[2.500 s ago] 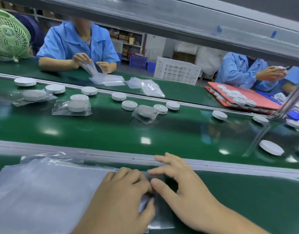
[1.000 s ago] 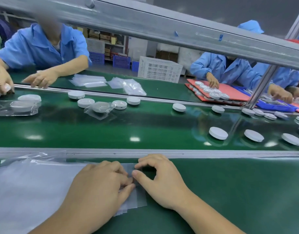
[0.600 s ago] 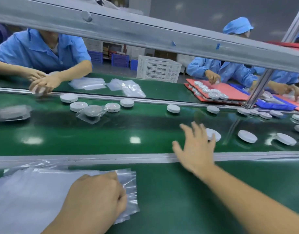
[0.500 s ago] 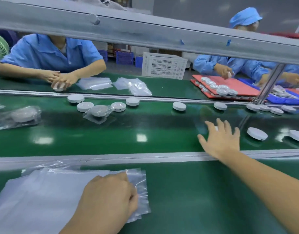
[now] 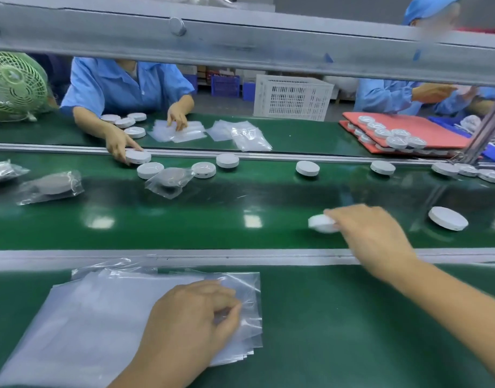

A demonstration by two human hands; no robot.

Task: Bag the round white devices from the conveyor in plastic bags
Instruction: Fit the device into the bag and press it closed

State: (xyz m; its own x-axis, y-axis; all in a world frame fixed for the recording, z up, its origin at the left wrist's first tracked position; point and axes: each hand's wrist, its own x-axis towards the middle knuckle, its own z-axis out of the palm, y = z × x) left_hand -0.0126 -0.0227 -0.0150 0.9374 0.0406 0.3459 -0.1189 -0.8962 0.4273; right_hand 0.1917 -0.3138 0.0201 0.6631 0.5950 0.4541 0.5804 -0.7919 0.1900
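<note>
My right hand [image 5: 372,236] reaches over the near rail onto the green conveyor belt [image 5: 212,214] and grips a round white device [image 5: 320,224], which is tilted and blurred at my fingertips. My left hand [image 5: 190,323] rests on a stack of clear plastic bags [image 5: 86,326] on the near green table, with thumb and fingers pinching the corner of the top bag [image 5: 246,289]. Another loose white device [image 5: 447,222] lies on the belt to the right. Several more devices [image 5: 307,168] sit along the belt's far side.
Bagged devices [image 5: 167,180] [image 5: 51,187] lie on the belt at left. A person in blue [image 5: 123,88] across the belt holds a device by the far rail. Red trays of devices [image 5: 403,134], a white crate [image 5: 292,96], a green fan [image 5: 14,85] and an overhead metal beam [image 5: 240,43] surround the line.
My right hand left the bag stack, reached out onto the belt to the right and took hold of a white device. My left hand stayed on the bags, now pinching the top one's corner.
</note>
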